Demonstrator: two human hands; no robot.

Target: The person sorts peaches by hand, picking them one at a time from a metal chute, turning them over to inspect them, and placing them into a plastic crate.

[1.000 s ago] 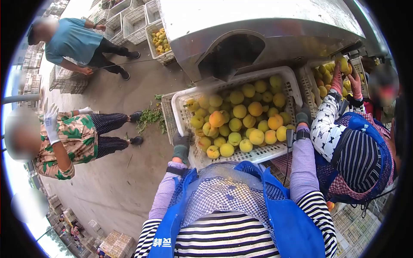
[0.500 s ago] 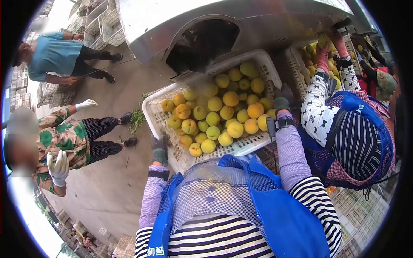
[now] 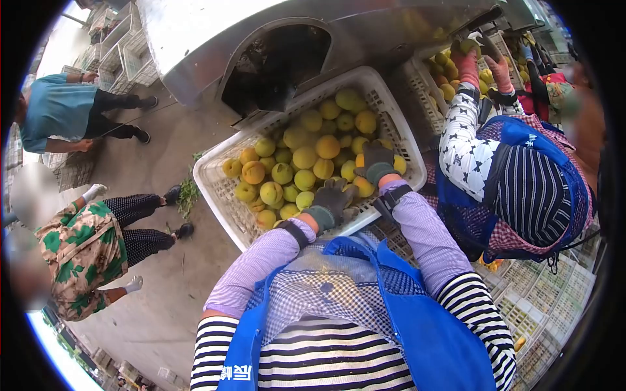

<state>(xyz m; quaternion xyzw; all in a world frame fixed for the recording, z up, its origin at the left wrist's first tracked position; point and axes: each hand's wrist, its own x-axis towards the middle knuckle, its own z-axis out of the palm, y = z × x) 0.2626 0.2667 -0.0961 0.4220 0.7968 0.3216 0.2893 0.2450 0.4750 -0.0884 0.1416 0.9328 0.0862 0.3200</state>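
Note:
A white plastic crate (image 3: 213, 177) in front of me holds many yellow-green and orange fruits (image 3: 304, 158). My left hand (image 3: 331, 203), in a dark glove, lies on the fruits near the crate's front edge, its fingers spread. My right hand (image 3: 378, 161), gloved too, rests over fruits at the crate's right side. Its fingers curve down among the fruits, and whether it grips one is hidden.
A metal machine (image 3: 385, 39) with a dark opening stands behind the crate. On the right a co-worker (image 3: 515, 189) handles fruit over another crate (image 3: 417, 88). Two people (image 3: 72, 114) stand at the left. Crates (image 3: 541, 306) lie at lower right.
Both my hands have left the crate's sides and moved in over the fruits. The crate appears further left in view. One person at the left has lowered their hands.

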